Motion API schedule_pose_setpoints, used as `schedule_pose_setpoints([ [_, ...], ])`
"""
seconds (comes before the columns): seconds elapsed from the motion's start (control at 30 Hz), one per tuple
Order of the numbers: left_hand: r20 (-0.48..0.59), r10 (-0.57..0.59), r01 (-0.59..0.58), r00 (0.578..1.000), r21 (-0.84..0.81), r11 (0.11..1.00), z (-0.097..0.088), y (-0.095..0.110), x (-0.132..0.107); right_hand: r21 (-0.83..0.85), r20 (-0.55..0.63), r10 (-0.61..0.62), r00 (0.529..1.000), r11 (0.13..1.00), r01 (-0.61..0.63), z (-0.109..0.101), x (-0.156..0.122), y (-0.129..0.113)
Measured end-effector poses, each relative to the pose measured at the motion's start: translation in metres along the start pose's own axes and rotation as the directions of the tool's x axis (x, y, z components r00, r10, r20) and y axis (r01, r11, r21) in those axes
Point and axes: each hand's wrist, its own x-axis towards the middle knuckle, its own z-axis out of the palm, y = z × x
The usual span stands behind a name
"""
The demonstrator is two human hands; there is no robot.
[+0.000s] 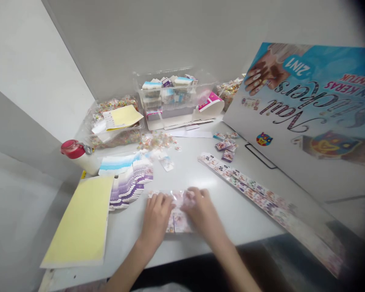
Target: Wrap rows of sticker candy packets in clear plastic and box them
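My left hand (pixel 156 217) and my right hand (pixel 200 211) meet at the middle of a white table (pixel 231 215). Between them, the fingers of both pinch a clear plastic sleeve (pixel 179 198) holding a printed nail sticker sheet (pixel 179 222). A long strip of nail sticker packets (pixel 246 182) runs diagonally to the right of my right hand. To the left of my left hand lies a fanned row of purple and white cards (pixel 130 182). Beyond it, a pale yellow sheet pad (pixel 82 221) lies at the table's left side.
A large nail sticker poster board (pixel 304 109) leans at the right. At the back stand a clear plastic bin of packets (pixel 167 101) and a bag of small stickers (pixel 115 125). A bottle with a red cap (pixel 76 154) lies at the left, against the wall.
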Motion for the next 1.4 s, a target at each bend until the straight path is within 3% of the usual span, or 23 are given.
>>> schedule_pose_setpoints([
  [0.1, -0.028, 0.059, -0.060, 0.998, -0.054, 0.997, -0.005, 0.001, -0.010, -0.062, -0.005, -0.146, 0.989, 0.987, 0.146, 0.004, -0.006, 0.002],
  [0.17, -0.052, 0.039, -0.040, 0.998, -0.016, 0.999, -0.008, 0.002, -0.016, -0.164, -0.010, -0.283, 0.959, 0.946, 0.278, 0.005, -0.011, 0.004],
  [0.23, -0.075, -0.006, 0.010, 0.997, 0.048, 0.999, -0.011, 0.003, -0.020, -0.281, -0.032, -0.351, 0.936, 0.902, 0.329, 0.003, -0.015, 0.009],
  [0.37, -0.119, -0.068, 0.088, 0.991, 0.172, 0.981, -0.011, 0.010, -0.022, -0.451, -0.115, -0.314, 0.942, 0.862, 0.232, -0.005, -0.019, 0.017],
  [0.53, -0.082, 0.074, -0.055, 0.994, 0.219, 0.974, -0.002, 0.015, -0.033, -0.526, -0.047, -0.369, 0.928, 0.799, 0.292, -0.001, -0.029, 0.015],
  [0.63, -0.058, 0.031, -0.014, 0.998, 0.270, 0.963, -0.005, 0.008, -0.042, -0.584, -0.049, -0.327, 0.944, 0.776, 0.239, 0.001, -0.035, 0.019],
  [0.73, -0.026, -0.009, 0.016, 1.000, 0.289, 0.957, -0.009, 0.003, -0.046, -0.590, -0.090, -0.299, 0.950, 0.785, 0.191, 0.001, -0.038, 0.020],
  [0.87, 0.021, 0.037, -0.040, 0.999, 0.224, 0.974, -0.008, 0.004, -0.049, -0.532, -0.013, -0.302, 0.953, 0.809, 0.249, -0.004, -0.045, 0.006],
  [0.93, 0.020, -0.038, 0.033, 0.999, 0.191, 0.981, -0.009, -0.001, -0.051, -0.529, -0.020, -0.205, 0.979, 0.833, 0.163, -0.013, -0.049, 0.006],
  [1.0, 0.017, -0.187, 0.184, 0.982, 0.109, 0.977, -0.011, -0.011, -0.053, -0.486, -0.070, -0.097, 0.993, 0.872, 0.051, -0.024, -0.051, 0.016],
  [1.07, 0.018, -0.369, 0.369, 0.929, -0.021, 0.929, -0.011, -0.024, -0.053, -0.352, -0.124, 0.005, 0.992, 0.935, -0.049, -0.030, -0.052, 0.033],
  [1.13, 0.078, -0.487, 0.493, 0.870, -0.170, 0.853, -0.009, -0.034, -0.051, -0.155, -0.108, 0.089, 0.990, 0.982, -0.106, -0.030, -0.051, 0.051],
  [1.27, 0.209, -0.462, 0.501, 0.862, -0.487, 0.716, -0.008, -0.033, -0.042, 0.201, 0.038, 0.111, 0.993, 0.973, -0.117, -0.020, -0.050, 0.065],
  [1.33, 0.249, -0.463, 0.500, 0.851, -0.655, 0.567, -0.014, -0.024, -0.037, 0.338, 0.032, 0.140, 0.990, 0.930, -0.143, -0.020, -0.052, 0.060],
  [1.4, 0.338, -0.487, 0.534, 0.805, -0.772, 0.346, -0.024, -0.011, -0.035, 0.445, 0.028, 0.192, 0.981, 0.876, -0.184, -0.028, -0.056, 0.054],
])
